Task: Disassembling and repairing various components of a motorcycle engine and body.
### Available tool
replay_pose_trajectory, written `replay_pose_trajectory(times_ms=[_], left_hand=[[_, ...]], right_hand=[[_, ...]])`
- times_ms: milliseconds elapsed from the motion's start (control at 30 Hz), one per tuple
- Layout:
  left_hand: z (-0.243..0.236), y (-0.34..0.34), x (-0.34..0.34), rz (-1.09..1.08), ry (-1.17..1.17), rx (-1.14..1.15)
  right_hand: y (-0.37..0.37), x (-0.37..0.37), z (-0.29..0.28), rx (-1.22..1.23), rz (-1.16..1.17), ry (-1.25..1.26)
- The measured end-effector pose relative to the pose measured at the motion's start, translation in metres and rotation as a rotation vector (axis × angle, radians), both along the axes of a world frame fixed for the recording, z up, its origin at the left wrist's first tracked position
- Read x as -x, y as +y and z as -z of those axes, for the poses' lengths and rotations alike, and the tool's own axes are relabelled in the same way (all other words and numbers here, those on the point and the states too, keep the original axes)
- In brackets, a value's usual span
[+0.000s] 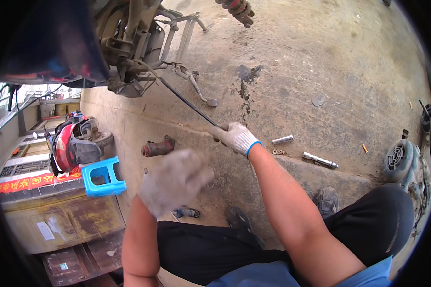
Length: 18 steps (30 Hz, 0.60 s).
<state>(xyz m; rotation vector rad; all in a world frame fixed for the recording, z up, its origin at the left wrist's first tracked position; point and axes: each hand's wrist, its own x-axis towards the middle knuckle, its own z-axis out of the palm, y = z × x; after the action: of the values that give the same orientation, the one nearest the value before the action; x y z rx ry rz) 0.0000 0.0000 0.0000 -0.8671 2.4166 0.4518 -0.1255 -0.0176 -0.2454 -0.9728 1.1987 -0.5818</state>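
Note:
My right hand (237, 137), in a white knit glove with a blue cuff, is closed around the lower end of a thin black cable (184, 99). The cable slants up and left to the dirty metal underside of a motorcycle (129, 52), whose dark blue body fills the upper left. Lower and to the left is my left hand (176, 182), in a greyish glove. Motion smears its fingers, so what it holds, if anything, does not show. Just beyond it a grimy red cylindrical tool (158, 147) lies on the ground. A pedal lever (201, 92) sticks out beside the cable.
Right of my right hand lie a short metal socket (283, 139) and a longer metal socket piece (320, 160). A blue plastic stool (87, 182) and a red scooter (72, 146) stand at left. A vented blue-grey machine (396, 160) is at right. A coil-spring shock (238, 10) is at top.

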Motion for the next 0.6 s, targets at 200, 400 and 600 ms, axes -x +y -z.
replay_pose_trajectory(times_ms=[200, 400, 600], left_hand=[[0.077, -0.076, -0.035, -1.289, 0.46, -0.01], [0.167, -0.092, -0.022, -1.706, 1.347, -0.499], [0.17, -0.053, -0.05, -1.799, 1.321, -0.49]], right_hand=[[0.025, -0.027, 0.0, -0.18, -0.036, -0.248], [0.05, -0.06, 0.014, -0.134, 0.058, -0.408], [0.062, -0.079, -0.001, -0.035, -0.121, -0.084]])
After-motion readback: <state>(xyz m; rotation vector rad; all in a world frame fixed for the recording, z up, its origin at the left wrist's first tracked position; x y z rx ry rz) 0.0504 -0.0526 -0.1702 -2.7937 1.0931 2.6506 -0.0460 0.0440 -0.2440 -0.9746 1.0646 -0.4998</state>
